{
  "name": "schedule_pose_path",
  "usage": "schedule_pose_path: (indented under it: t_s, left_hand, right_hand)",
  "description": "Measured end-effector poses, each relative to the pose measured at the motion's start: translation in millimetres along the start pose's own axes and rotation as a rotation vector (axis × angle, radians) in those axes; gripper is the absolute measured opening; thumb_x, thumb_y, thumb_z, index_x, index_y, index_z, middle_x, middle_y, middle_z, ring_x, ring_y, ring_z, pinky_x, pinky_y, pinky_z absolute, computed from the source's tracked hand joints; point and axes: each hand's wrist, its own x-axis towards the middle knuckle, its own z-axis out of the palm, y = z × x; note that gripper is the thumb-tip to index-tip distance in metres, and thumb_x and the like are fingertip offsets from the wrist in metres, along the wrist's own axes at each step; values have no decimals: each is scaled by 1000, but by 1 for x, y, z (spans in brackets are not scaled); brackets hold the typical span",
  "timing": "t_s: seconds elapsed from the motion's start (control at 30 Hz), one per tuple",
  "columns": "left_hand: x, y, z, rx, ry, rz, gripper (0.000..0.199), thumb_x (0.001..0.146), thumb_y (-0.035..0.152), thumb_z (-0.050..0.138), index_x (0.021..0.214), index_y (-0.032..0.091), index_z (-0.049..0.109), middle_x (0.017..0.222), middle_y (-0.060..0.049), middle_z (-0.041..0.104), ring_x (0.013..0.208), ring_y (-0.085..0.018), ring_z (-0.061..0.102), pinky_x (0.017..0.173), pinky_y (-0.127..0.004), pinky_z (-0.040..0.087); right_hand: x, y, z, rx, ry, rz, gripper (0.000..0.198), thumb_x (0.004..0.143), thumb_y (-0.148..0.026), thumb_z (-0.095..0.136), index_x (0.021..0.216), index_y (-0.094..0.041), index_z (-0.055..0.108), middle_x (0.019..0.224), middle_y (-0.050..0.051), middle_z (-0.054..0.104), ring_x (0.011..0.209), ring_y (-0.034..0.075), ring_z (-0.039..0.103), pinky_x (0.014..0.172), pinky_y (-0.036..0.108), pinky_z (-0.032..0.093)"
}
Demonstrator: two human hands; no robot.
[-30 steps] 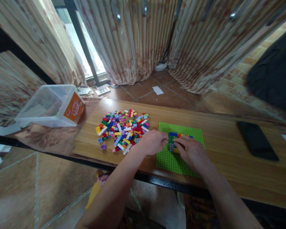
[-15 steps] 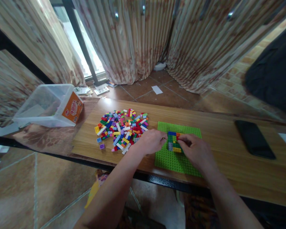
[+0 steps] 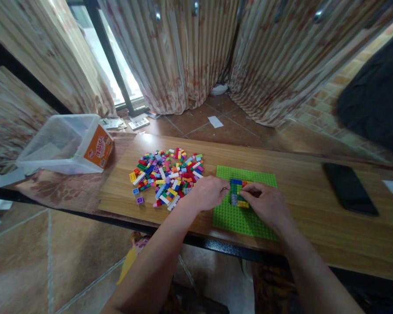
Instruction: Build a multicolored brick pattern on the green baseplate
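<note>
Your left hand (image 3: 208, 193): fingers curled, contents unclear, over the left edge of a square green studded plastic baseplate (image 3: 237, 223). Your right hand (image 3: 267, 203): fingertips at a multicoloured plastic brick structure (image 3: 234, 192) on that baseplate; grip cannot be told. To your left: loose multicoloured plastic bricks (image 3: 166, 174), heaped on the brown wooden tabletop (image 3: 308, 196).

the baseplate (image 3: 232, 222) is green, the brick pile (image 3: 170, 176) multicoloured, the curtains (image 3: 180, 56) red-blotched beige.

Green studded baseplate (image 3: 236, 222) lies flat on the bench (image 3: 308, 187); a low multicoloured brick assembly (image 3: 236, 193), partly hidden, stands on it. Loose mixed bricks (image 3: 169, 176) lie heaped left.
</note>
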Motion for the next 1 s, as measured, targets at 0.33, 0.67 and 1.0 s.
schedule_pose_path:
  t_s: [0.33, 0.67, 1.0]
  left_hand:
    - [1, 0, 2, 4, 2, -7, 27, 92, 22, 45, 93, 22, 72, 82, -4, 73, 79, -19, 67, 65, -26, 46]
    - [-1, -7, -3, -93, 29, -6, 25, 91, 19, 47, 92, 20, 72, 84, -3, 73, 76, -16, 66, 69, -24, 46]
    - [-10, -36, -27, -244, 242, -93, 26, 92, 18, 47, 96, 19, 72, 82, 0, 72, 74, -13, 63, 71, -23, 47]
  right_hand:
    - [2, -5, 0, 39, 22, 48, 13, 72, -33, 67, 67, -23, 72, 71, 1, 73, 66, 19, 66, 65, 32, 46]
    - [3, -7, -2, 66, -6, 28, 13, 72, -33, 66, 67, -23, 73, 71, 1, 74, 67, 19, 67, 66, 31, 46]
    - [-1, -3, -8, 212, 163, -26, 27, 83, -45, 60, 83, -21, 74, 83, 4, 75, 73, 19, 66, 68, 33, 49]
